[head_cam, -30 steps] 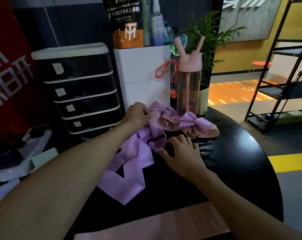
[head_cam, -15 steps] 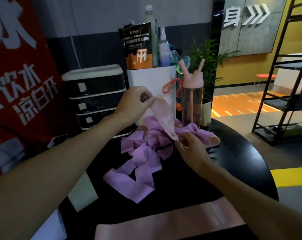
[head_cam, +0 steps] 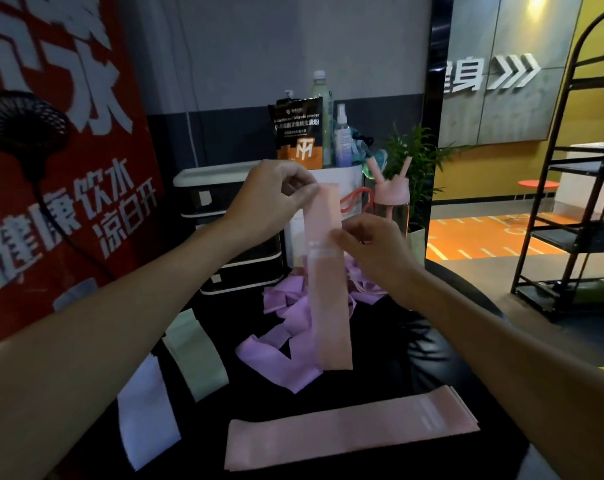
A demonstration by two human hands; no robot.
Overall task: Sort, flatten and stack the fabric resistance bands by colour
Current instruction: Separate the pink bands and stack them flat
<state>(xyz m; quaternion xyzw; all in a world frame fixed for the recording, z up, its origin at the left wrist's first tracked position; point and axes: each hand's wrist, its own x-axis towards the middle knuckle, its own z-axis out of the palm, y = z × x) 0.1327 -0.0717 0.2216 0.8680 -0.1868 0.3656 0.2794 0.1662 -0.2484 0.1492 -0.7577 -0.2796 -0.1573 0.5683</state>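
Aloft over a round black table, a pink band hanging flat and nearly upright, lower end in front of the other fabric. Pinched at its top corner between the thumb and curled fingers of the left hand. Gripped partway down its right edge by the right hand, fingers curled onto the cloth beside a stitched seam.

Behind and below it, a loose heap of purple bands, crumpled and twisted on the tabletop. Nearer the front edge, a flattened pink stack lying crosswise, apart from the hanging band. Off to the left, a pale green band laid flat, and just beside it a whitish-lilac band.

At the back of the table, a pink bottle, a white bin holding a pouch and spray bottles, a dark drawer unit and a potted plant.
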